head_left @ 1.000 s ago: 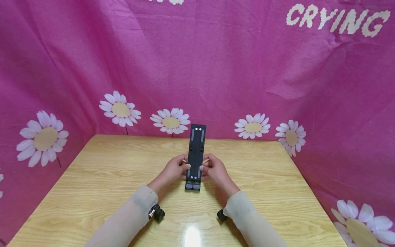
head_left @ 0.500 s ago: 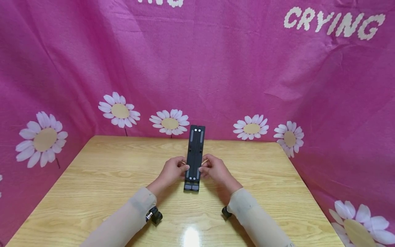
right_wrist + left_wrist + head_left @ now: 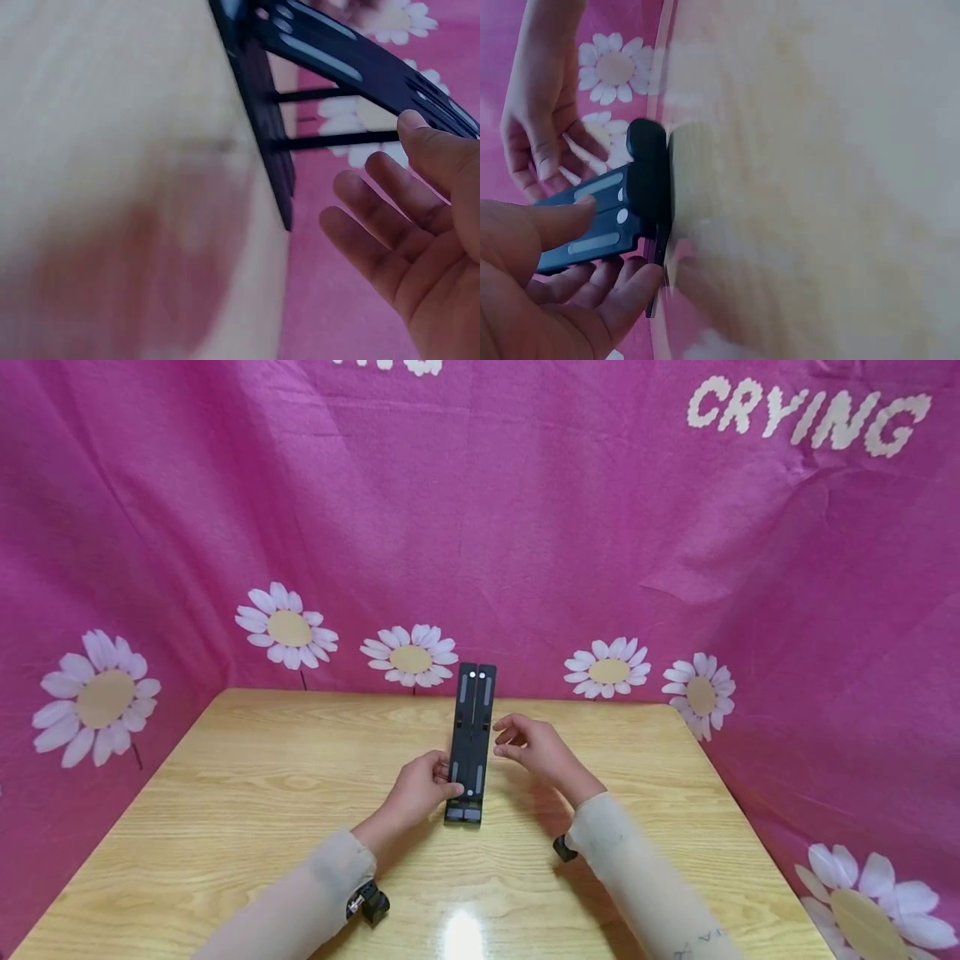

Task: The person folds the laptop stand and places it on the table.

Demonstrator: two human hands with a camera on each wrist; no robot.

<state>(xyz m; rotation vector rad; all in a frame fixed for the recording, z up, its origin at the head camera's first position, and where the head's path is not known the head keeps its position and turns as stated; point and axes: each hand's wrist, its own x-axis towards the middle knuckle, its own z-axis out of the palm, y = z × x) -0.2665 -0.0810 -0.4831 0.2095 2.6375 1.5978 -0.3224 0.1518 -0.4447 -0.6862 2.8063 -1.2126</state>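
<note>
Blk stand (image 3: 471, 731), near end pinched in L hand (image 3: 415, 787), R hand (image 3: 542, 750) loosely spread, just beside R edge

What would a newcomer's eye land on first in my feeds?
Probably the magenta cloth with white daisies, which fills the background above and beside the table, with CRYING in pale letters at the head view's upper right. Next, the black stand near the table's middle, two pale sleeves slanting toward it from below.

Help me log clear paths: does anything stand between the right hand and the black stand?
Nothing visible stands between the right hand and the black stand; the hand is close beside its edge. The left hand holds the opposite side, lower down, outside that path.
</note>
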